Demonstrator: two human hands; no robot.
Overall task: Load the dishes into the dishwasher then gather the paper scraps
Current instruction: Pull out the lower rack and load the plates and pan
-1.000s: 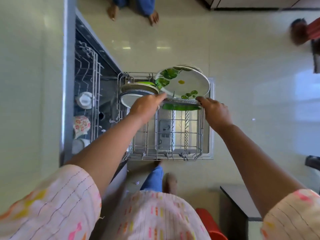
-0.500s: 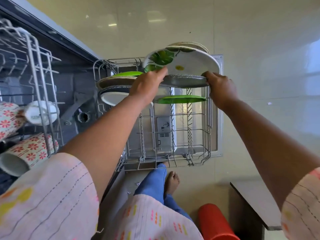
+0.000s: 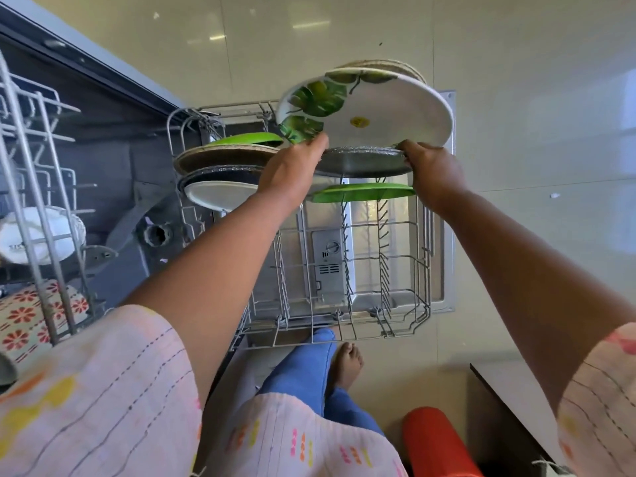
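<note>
Change: steel plate (image 3: 361,163) now lifted clear of green plate (image 3: 364,192).
Hands: left hand (image 3: 292,170), right hand (image 3: 433,170) grasping its rim.
Meaning: lower rack (image 3: 406,304) slotting unfinished.

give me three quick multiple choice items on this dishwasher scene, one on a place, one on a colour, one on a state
1. Where does the flat green plate stand?
A. in the lower wire rack
B. on the floor
C. on the dark counter

2. What colour are the leaves printed on the round white plate?
A. red
B. green
C. blue

3. How is the grey metal plate held?
A. by no hand
B. by the left hand only
C. by both hands at its rim

Answers: 1 A, it sits upright among the tines of the lower wire rack. 2 B, green leaves cover its left part. 3 C, the left hand and right hand each grip one edge.
</note>
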